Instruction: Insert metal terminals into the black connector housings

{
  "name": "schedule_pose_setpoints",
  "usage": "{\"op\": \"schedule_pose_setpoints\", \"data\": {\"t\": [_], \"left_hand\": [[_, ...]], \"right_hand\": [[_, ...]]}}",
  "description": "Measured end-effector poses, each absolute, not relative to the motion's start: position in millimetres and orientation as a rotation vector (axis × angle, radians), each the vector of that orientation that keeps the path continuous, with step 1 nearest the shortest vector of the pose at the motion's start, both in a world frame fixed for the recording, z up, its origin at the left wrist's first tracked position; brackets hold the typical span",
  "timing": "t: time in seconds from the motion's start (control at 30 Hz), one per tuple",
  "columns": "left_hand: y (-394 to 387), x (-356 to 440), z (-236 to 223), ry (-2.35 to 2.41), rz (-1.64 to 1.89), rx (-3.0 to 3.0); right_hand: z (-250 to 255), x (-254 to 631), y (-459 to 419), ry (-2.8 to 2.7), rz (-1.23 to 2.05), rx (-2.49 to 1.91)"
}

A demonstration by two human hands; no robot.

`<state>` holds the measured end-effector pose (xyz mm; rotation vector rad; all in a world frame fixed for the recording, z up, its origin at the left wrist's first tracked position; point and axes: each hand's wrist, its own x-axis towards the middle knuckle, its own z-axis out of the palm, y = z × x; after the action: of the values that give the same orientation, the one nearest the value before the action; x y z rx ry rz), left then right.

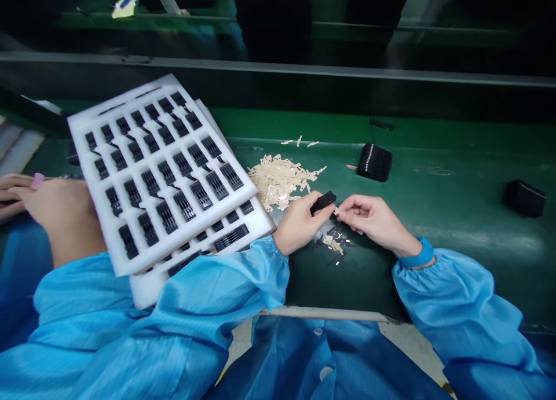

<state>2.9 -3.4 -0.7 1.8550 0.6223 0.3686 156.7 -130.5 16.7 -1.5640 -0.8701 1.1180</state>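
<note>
Head view: another person's hand (56,209), with a pink fingertip cover, lies under stacked white foam trays (191,238) of black parts, beside a heap of cream strips (278,180) on the green table (452,186). The left hand (297,223) grips a black part (324,202), while the right hand (373,220) narrowly pinches a tiny strip (335,211) against it, above loose pieces (332,243). A weak pinch could lose the strip among those pieces, and the trays' overhang could tip them.
</note>
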Motion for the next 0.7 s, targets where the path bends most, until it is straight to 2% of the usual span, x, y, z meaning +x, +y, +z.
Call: {"op": "schedule_pose_setpoints", "data": {"t": [0.17, 0.5, 0.7], "left_hand": [[-4, 3, 2, 0.622, 0.386, 1.813], [-8, 1, -2, 0.667, 0.429, 1.877], [-11, -1, 3, 0.651, 0.459, 2.108]], "right_hand": [[16, 159, -132, -0.878, 1.150, -1.528], [5, 150, -131, -0.918, 1.020, -1.590], [2, 146, -132, -0.910, 0.880, -1.623]]}}
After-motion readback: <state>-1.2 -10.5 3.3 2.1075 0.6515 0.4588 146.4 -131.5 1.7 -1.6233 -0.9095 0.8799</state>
